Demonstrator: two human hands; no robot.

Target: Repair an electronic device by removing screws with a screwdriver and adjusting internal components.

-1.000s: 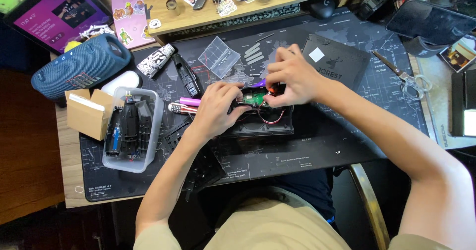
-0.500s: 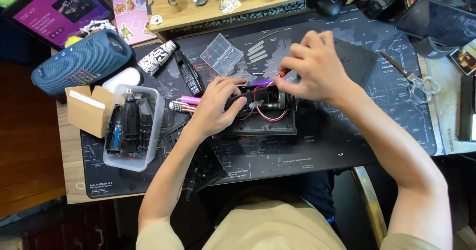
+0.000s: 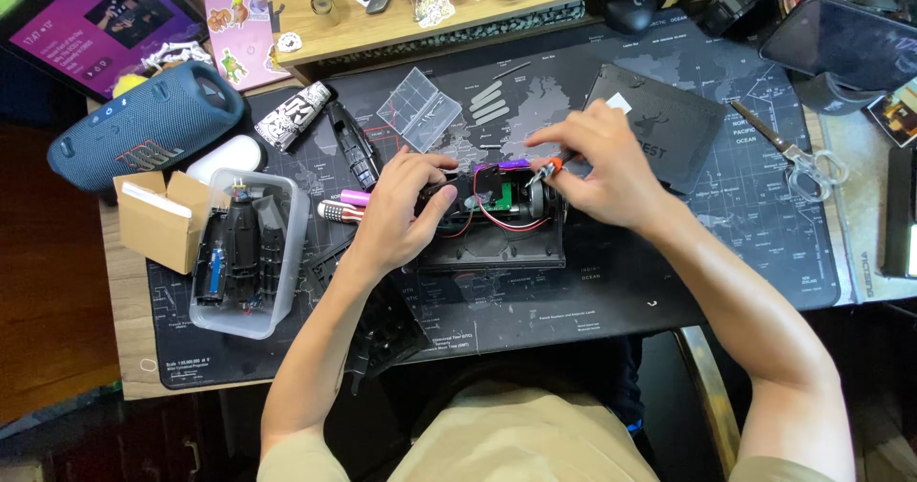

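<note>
Head view: left hand (image 3: 401, 216) gripped the opened device (image 3: 492, 205) at mat (image 3: 669, 281) centre, fingers curled around its end; right hand (image 3: 602, 171) pinched an orange-tipped tool (image 3: 548, 169) over it.

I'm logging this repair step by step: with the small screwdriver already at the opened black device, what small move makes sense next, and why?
Probably seat the tip and turn. The right hand holds the orange-handled screwdriver angled into the opened device, above its green board and red wires, while the left hand grips the device's left end, steadying it.
</note>
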